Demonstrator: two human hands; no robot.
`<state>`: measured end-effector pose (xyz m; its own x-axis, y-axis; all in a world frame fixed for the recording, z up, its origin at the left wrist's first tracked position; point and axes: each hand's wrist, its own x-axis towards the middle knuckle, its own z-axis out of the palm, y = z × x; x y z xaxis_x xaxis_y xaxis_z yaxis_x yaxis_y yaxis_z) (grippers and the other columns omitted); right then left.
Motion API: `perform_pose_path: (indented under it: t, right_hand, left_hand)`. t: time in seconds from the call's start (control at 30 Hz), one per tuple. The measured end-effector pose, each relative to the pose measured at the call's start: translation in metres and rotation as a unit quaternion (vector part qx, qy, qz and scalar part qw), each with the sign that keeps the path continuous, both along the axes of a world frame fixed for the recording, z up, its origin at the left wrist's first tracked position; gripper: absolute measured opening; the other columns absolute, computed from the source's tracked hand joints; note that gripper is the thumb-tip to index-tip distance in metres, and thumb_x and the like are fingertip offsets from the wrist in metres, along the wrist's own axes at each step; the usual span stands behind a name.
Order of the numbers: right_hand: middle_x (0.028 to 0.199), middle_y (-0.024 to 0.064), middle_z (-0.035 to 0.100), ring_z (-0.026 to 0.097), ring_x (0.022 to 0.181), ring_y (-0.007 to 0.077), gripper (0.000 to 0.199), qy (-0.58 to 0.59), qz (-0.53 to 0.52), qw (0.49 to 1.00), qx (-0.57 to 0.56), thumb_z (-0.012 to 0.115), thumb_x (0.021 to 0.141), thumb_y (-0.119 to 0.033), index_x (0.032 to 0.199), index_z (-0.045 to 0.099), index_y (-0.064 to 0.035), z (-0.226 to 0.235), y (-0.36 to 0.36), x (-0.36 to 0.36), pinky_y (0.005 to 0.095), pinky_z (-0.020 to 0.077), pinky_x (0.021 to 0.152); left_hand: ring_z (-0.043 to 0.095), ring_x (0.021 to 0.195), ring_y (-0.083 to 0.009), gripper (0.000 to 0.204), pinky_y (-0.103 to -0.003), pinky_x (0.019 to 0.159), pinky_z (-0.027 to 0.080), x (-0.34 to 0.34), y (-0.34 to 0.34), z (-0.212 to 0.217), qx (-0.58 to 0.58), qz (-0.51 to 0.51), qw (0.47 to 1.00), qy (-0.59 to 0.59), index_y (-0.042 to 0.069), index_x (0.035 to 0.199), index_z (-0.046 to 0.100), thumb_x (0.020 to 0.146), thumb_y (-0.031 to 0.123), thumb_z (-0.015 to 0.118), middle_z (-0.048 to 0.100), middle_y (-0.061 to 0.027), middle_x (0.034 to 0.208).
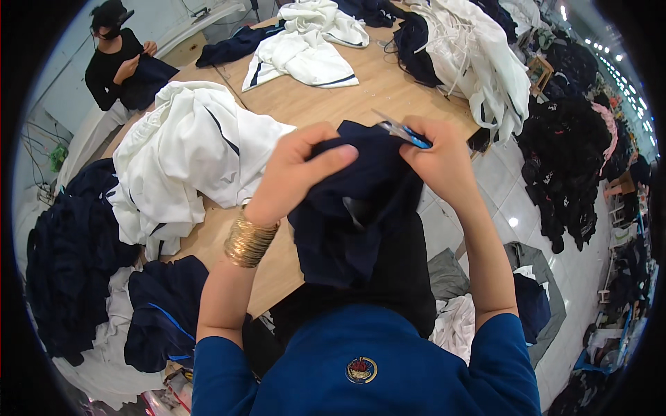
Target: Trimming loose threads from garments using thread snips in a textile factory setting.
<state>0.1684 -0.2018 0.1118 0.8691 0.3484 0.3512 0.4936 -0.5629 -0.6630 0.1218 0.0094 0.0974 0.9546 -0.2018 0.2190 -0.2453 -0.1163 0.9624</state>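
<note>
Over the near edge of the pale wooden table [291,100], a dark navy fabric garment [333,197] hangs bunched between the person's two hands. The left hand [295,173] clamps its upper part, thumb flat on the near face. The right hand [440,156] has its fingers closed around a small cutting tool with a bright blue handle and slim metal blades [392,127], and its thumb seems to press the garment's upper right corner as well.

For clean work with the blades this close, the cloth between the hands is best kept taut and in a single layer, so that no loose fold slips under the points. Small snips close to the surface look safer than long ones, and the left thumb should stay clear of the blades' line, since they point toward that side. Turning the garment little by little would keep each stretch of edge in sight.

Most of the left fingers are hidden behind the cloth, and the right fingers largely cover the handle. Whether the blades touch the fabric or stand open, I cannot tell. A small greyish patch [356,211] low on the garment is blurred; it may be a label or an opening.
</note>
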Motion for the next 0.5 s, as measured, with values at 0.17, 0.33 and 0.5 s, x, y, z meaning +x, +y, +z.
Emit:
perform_pose_path:
  t: [0.17,0.33,0.5]
  right_hand:
    - [0.068,0.0134,0.060,0.058,0.064,0.0266,0.014,-0.066,-0.102,0.993,-0.002,0.060,0.066,-0.007,0.079,0.063,-0.0041,-0.026,-0.059,0.030,0.0348,0.0430,0.060]
    - [0.060,-0.0017,0.052,0.046,0.059,0.0062,0.014,0.054,-0.124,0.988,0.080,0.056,0.063,-0.001,0.076,0.062,0.0016,-0.018,-0.131,0.037,0.0228,0.0367,0.056]
    - [0.058,-0.0042,0.050,0.042,0.054,0.0049,0.011,0.161,-0.117,0.970,0.142,0.055,0.060,0.000,0.069,0.062,-0.0010,0.009,-0.127,0.019,0.0216,0.0300,0.050]
  left_hand:
    - [0.056,0.069,-0.0045,0.009,-0.018,0.063,0.044,-0.015,0.043,0.016,-0.270,0.083,0.959,0.024,0.004,0.086,0.059,0.088,0.013,0.057,0.061,0.0013,0.078]
    - [0.062,0.078,-0.0126,0.012,-0.024,0.072,0.049,-0.030,0.069,0.026,-0.323,0.153,0.934,0.031,0.003,0.094,0.058,0.088,0.013,0.055,0.063,-0.0041,0.087]
    - [0.062,0.087,-0.0154,0.023,-0.027,0.079,0.049,-0.033,0.089,0.009,-0.338,0.209,0.917,0.031,0.001,0.106,0.058,0.087,0.015,0.058,0.063,-0.0066,0.097]
